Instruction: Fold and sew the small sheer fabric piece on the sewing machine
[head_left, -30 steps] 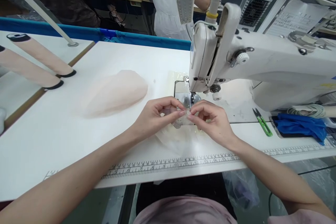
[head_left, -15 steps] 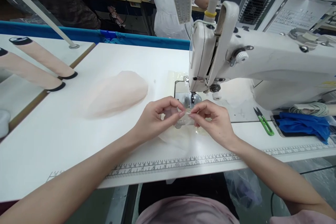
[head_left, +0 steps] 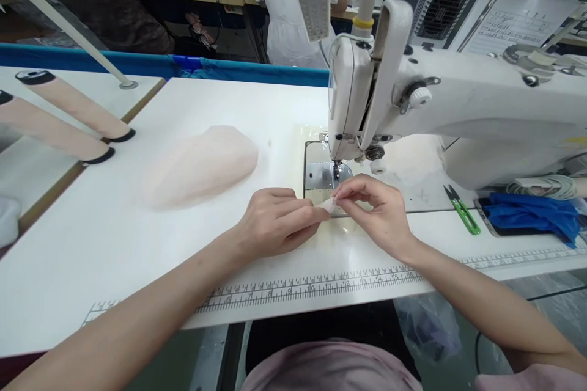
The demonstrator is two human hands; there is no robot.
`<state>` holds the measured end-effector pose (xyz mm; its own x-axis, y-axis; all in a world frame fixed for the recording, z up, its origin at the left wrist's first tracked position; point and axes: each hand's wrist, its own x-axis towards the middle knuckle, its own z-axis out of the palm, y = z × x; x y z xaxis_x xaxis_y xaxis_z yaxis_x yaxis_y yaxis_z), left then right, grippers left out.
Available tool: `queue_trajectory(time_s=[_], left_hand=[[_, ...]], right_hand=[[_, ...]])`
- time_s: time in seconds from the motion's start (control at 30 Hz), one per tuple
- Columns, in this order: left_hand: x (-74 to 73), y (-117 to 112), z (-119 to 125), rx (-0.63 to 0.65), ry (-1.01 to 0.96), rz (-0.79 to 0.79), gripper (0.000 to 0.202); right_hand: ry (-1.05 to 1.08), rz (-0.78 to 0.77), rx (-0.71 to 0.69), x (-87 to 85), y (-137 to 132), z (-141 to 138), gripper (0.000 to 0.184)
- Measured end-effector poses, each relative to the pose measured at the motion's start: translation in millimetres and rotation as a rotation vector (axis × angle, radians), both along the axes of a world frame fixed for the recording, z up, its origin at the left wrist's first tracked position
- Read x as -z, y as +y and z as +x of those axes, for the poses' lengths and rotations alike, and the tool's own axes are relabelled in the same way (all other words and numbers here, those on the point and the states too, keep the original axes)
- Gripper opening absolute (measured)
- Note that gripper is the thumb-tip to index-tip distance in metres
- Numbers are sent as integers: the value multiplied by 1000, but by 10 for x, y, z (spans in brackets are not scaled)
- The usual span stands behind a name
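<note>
Between my two hands, just in front of the sewing machine (head_left: 353,98), a small piece of thin white sheer fabric (head_left: 328,203) is stretched. My left hand (head_left: 287,220) is closed round it, the back of the hand turned up and hiding most of the cloth. With thumb and forefinger, my right hand (head_left: 373,208) pinches the fabric's other end. Both hands are near the metal needle plate (head_left: 318,176), below the needle and presser foot. A pale pink sheer fabric piece (head_left: 211,165) lies flat on the table to the left.
Green thread snips (head_left: 462,211) lie at the right, beside a phone under a blue cloth (head_left: 534,212). A printed ruler (head_left: 312,291) runs along the table's front edge. Two beige tube-shaped pieces with black ends (head_left: 77,107) lie at left. Two people work beyond the blue edge.
My left hand has turned from a thumb-and-finger pinch to a closed grip, palm down and slightly lower. The right hand keeps its pinch, and the fabric is now pulled between them.
</note>
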<state>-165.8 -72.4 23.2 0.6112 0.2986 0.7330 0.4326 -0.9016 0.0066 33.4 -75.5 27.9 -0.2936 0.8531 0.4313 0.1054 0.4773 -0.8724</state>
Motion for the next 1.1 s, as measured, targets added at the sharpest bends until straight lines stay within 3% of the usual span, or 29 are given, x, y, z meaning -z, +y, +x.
queue_trajectory(time_s=[0.33,0.73,0.97,1.1], left_hand=[[-8,-7,-25,-20,-5,24,20],[-100,-44,24,-29,-155,-167,19],[-33,-54,22,-31,-249,-224,16],[-8,-68,28,-78,-354,-334,11]], right_hand=[[-9,39,-1,-11,16,1,14],[51,17,-35,3,15,11,13],[57,-30,-43,-8,-7,6,8],[63,-55,-64,2,-16,-4,6]])
